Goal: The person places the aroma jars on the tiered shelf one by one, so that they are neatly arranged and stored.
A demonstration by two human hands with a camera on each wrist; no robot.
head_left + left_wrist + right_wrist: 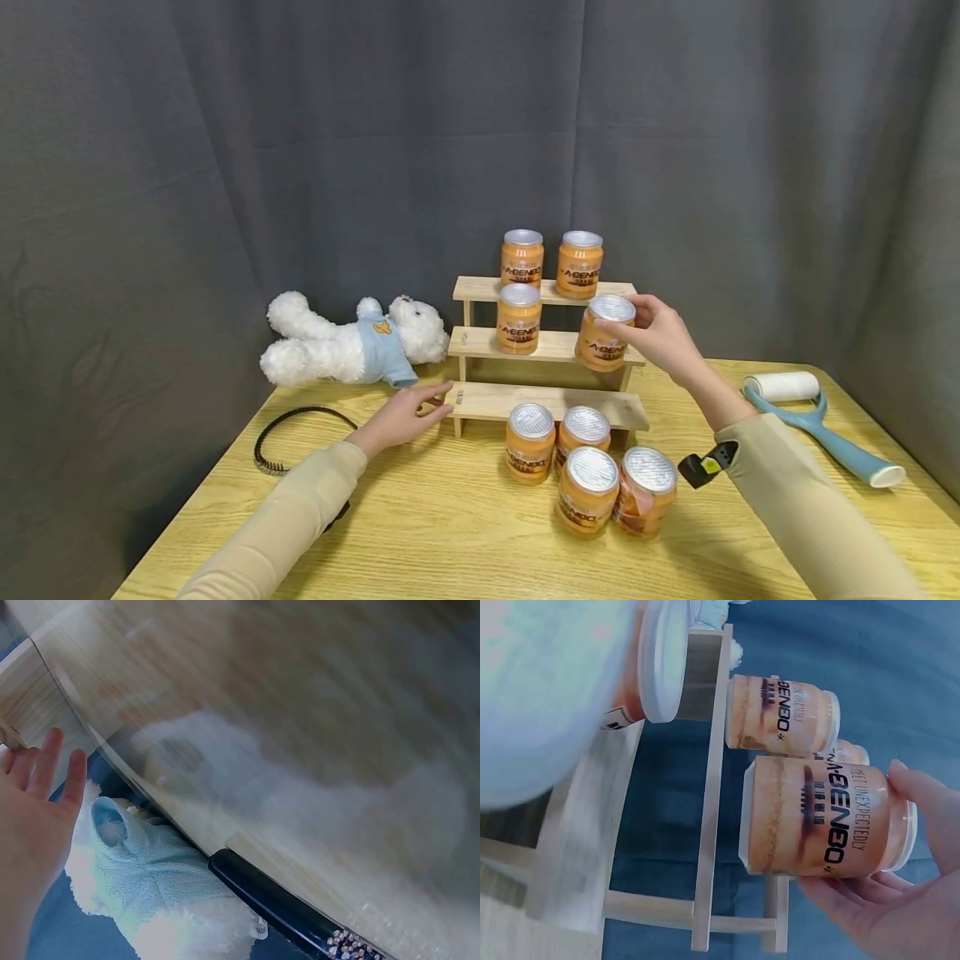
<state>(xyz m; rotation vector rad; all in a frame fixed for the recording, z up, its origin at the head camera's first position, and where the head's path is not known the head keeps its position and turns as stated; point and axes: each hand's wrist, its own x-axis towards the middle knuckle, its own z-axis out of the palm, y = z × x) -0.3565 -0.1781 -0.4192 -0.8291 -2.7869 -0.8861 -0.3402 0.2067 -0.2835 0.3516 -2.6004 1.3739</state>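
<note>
In the head view my right hand [666,340] grips an orange jar [598,350] with a silver lid, thumb and fingers round its upper part. The jar is at the right end of the middle step of a three-tier wooden stand [487,402]. Its base overlaps that step's front edge, and the right wrist view shows the jar [810,817] held from the lid side. My left hand [405,414] has its fingertips at the left end of the lowest step, fingers [46,761] loosely extended. Another jar [518,321] stands on the middle step, left of the held one.
Two jars [522,258] stand on the top step. Several more jars [588,492] cluster on the table [420,533] before the stand. A white plush toy [337,350] in a blue shirt and a black headband [258,446] lie left; a blue-handled lint roller [840,437] lies right.
</note>
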